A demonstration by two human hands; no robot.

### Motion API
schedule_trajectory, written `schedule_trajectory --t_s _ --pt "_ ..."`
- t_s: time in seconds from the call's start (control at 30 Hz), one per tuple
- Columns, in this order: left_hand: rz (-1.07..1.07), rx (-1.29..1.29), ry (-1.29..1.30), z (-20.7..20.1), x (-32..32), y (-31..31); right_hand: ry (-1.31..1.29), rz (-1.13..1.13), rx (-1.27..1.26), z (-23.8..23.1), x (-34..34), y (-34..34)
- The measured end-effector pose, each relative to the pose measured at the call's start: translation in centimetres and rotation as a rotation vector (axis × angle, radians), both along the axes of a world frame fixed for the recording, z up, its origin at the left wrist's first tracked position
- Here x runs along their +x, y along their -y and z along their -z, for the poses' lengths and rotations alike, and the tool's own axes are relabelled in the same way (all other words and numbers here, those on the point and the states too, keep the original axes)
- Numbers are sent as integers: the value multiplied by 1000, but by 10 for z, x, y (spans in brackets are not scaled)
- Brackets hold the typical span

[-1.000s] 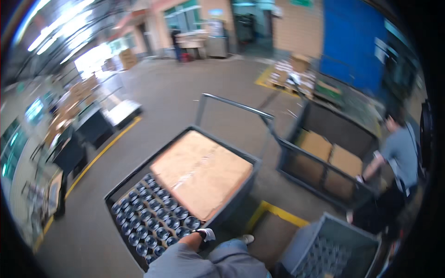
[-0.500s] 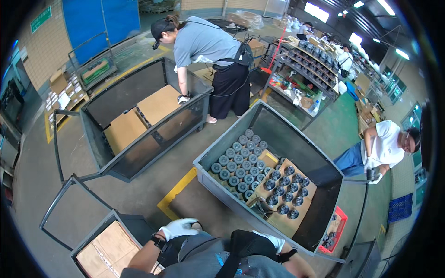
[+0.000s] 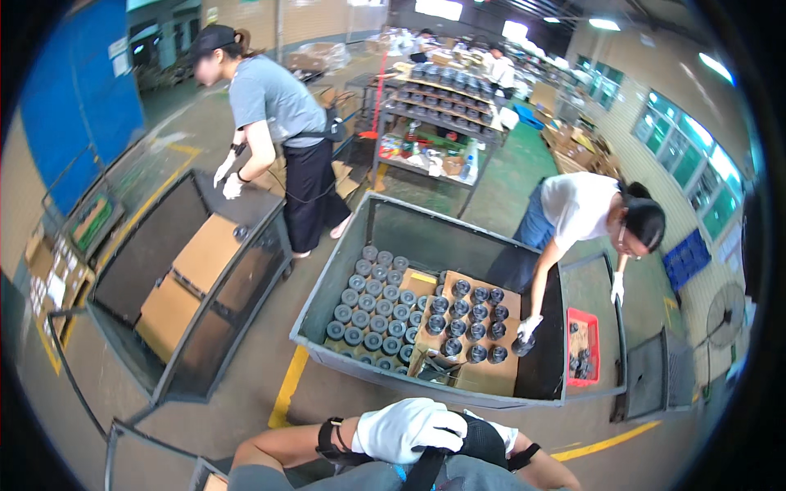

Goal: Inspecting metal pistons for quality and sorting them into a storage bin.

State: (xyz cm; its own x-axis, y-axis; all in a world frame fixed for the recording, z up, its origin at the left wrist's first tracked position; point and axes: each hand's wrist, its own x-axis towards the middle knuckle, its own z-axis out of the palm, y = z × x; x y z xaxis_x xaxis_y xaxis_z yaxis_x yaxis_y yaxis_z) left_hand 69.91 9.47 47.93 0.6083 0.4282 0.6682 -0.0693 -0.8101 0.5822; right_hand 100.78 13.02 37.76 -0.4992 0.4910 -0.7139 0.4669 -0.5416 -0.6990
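My left hand [image 3: 409, 430], in a white glove, lies across my front with its fingers curled together. It touches a black strap [image 3: 427, 468] and a black padded item [image 3: 483, 440]; whatever is inside its fingers is hidden. Behind that item only a bit of my right hand [image 3: 502, 432] shows, its fingers out of sight. Just ahead stands a dark metal cart [image 3: 372, 378] with several round grey parts [image 3: 372, 303] on its left side. Several black cylindrical parts [image 3: 477, 312] stand on cardboard [image 3: 495, 378] beside them. A co-worker's gloved hand [image 3: 530, 327] reaches in with a black cylindrical part [image 3: 523, 345].
Left is a second cart [image 3: 237, 327] holding cardboard sheets [image 3: 209, 254], with another co-worker [image 3: 274, 114] beside it. A parts rack [image 3: 442, 106] stands behind. On the right are a red crate [image 3: 595, 348], a blue crate [image 3: 686, 259] and a fan [image 3: 725, 315].
My view has swung right. My left hand moved from my left side to my front. The right co-worker leaned over the cart with a part; the left one lifted a hand off the cardboard.
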Motion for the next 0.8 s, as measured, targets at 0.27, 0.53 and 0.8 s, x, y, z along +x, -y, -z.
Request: schedule_trajectory --t_s 0.27,0.53,0.8 --pt "-294 50 116 -116 -16 53 -72 323 -396 -37 2 -11" --pt "230 -118 -119 -150 -56 16 -319 -397 292 -35 31 -24" --pt "552 -115 -88 -144 -4 -13 -604 299 -205 10 100 34"
